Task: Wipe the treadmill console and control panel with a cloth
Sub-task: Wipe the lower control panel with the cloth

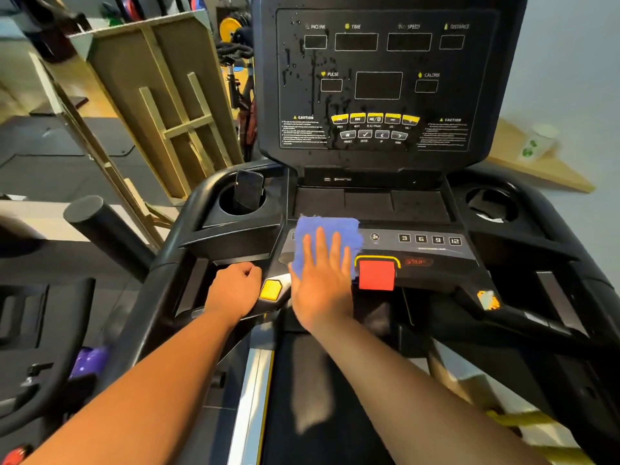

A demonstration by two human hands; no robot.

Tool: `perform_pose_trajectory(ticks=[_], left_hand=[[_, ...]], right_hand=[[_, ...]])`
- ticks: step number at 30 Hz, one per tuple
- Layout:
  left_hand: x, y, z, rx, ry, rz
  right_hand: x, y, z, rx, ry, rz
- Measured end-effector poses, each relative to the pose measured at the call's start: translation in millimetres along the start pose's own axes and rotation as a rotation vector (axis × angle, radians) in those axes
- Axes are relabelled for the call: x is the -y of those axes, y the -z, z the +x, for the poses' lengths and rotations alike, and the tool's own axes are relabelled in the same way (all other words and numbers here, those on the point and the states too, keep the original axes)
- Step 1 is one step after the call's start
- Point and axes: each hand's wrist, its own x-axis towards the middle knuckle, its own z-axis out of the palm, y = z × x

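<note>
The black treadmill console (379, 82) stands upright ahead, its display face streaked with running droplets. Below it lies the control panel (432, 250) with number keys and a red stop button (376, 275). A blue cloth (327, 231) is spread on the panel's left part. My right hand (322, 283) presses flat on the cloth with fingers spread. My left hand (235, 290) is curled around the left handle bar (201, 310) beside a yellow button (270, 290).
A dark phone (249, 193) stands in the left cup holder; the right cup holder (491, 204) holds some scraps. Wooden frames (161, 105) lean at the left, a wooden board with a paper cup (536, 146) lies at the right. The treadmill belt (318, 397) runs below.
</note>
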Motion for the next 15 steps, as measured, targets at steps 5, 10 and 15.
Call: perform_pose_trajectory(ticks=[5,10,15], left_hand=[[0.2,-0.6,1.8,-0.009,0.010,-0.005],[2.6,0.7,1.8,0.023,-0.012,-0.004],[3.1,1.0,1.3,0.028,-0.020,-0.016]], right_hand=[[-8.3,-3.8,7.1,0.103,0.394,0.025],[-82.7,3.3,-8.3,0.005,0.461,-0.105],[-150.9,15.2,-25.4,-0.153,0.075,0.131]])
